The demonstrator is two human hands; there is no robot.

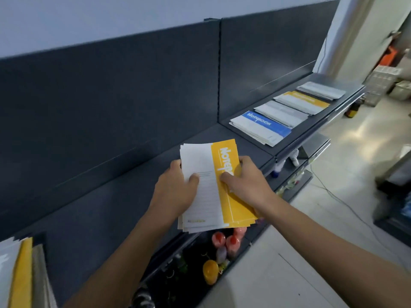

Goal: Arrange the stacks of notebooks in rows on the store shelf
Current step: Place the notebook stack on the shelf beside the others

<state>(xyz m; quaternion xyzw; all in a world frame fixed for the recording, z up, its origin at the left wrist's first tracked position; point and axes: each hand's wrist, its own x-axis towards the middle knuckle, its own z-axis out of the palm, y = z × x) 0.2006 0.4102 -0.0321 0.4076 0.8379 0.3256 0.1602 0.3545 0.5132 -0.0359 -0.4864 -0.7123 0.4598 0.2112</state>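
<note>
Head view, one frame.

- Held stack of yellow-and-white notebooks [213,187]: carried in both hands, over the front part of the dark shelf [111,207]. Cannot tell whether it touches the shelf.
- Left hand [178,187]: fingers wrapped round the white left edge, thumb [193,177] pressed on the top cover.
- Right hand [244,181]: clamped on the yellow right edge, thumb across the title band.
- Orientation: long axis runs near-to-far from the person, title end far, yellow band on the right.
- Row so far: blue-banded stack [260,127], grey stack [281,113], yellow-banded stack [302,102] and a far grey stack [321,90], side by side further right. Their long axes run from back panel to front edge.
- Key relation: bare shelf beside the blue-banded stack lies ahead and to the right of the hands, on the right hand's side. Judgement: the held stack probably needs a clockwise turn to match the row.
- Another stack [15,274] sits at lower left.
</note>
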